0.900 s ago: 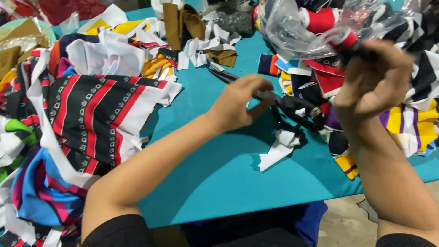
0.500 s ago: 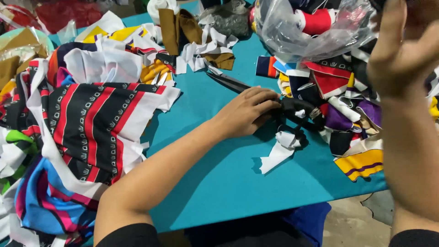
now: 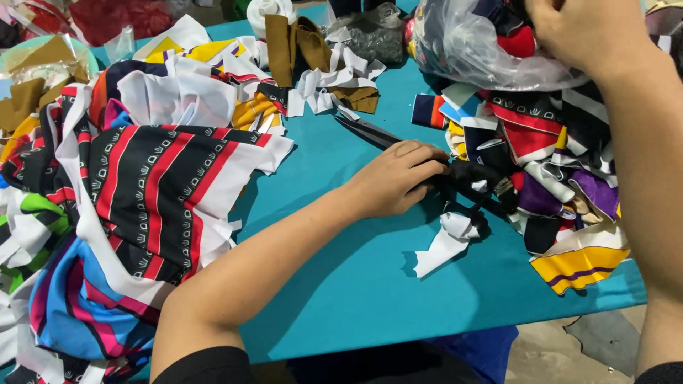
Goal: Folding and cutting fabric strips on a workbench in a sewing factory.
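Left hand (image 3: 398, 178) rests curled over black scissors (image 3: 427, 160) lying on the teal table (image 3: 341, 284), blades pointing away. Right hand (image 3: 580, 32) raised, closed on clear plastic bag (image 3: 462, 43) (fabric scraps inside).

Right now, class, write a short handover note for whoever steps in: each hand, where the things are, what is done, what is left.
Left hand: resting on the black scissors, which lie flat on the teal table.
Right hand: raised at the clear plastic bag of scraps; grip hidden.
Done: cut fabric scraps piled on the right, a white strip near the scissors.
Left: striped fabric on the left looks uncut.
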